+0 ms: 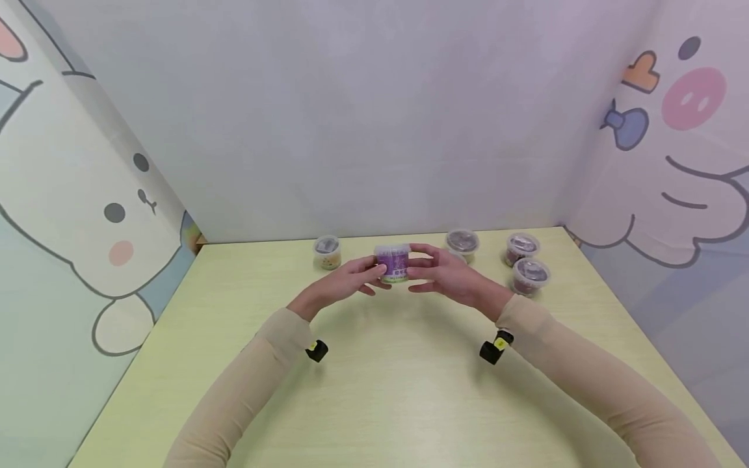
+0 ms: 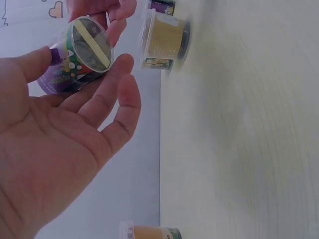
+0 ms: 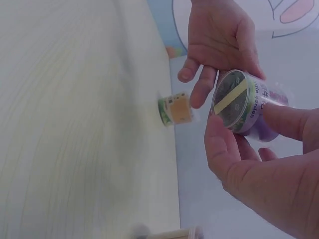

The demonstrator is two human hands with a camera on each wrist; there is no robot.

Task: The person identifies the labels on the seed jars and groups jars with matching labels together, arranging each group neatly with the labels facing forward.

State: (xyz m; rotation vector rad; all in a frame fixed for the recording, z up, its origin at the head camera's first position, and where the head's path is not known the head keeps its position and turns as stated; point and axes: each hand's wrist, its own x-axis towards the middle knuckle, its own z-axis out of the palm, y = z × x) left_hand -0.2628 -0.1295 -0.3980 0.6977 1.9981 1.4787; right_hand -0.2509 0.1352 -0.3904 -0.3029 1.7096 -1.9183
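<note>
From my end the setup is basically a pale yellow-green wooden table (image 1: pixel 386 403) boxed in on three sides. The back wall (image 1: pixel 363 117) is plain, a soft grey-lilac with nothing on it. The left panel (image 1: pixel 76 195) has a big white cartoon bunny with pink cheeks on a light blue ground, and the right panel (image 1: pixel 684 156) shows a white cartoon pig with a pink snout, a wing, a blue bow and an orange heart. Lighting is even and soft, with only faint shadows on the tabletop. I can't see any floor or windows.

A staged recording booth — cartoon-printed wall panels (image 1: pixel 88 214) enclose a pale wooden table (image 1: pixel 398 390).
</note>
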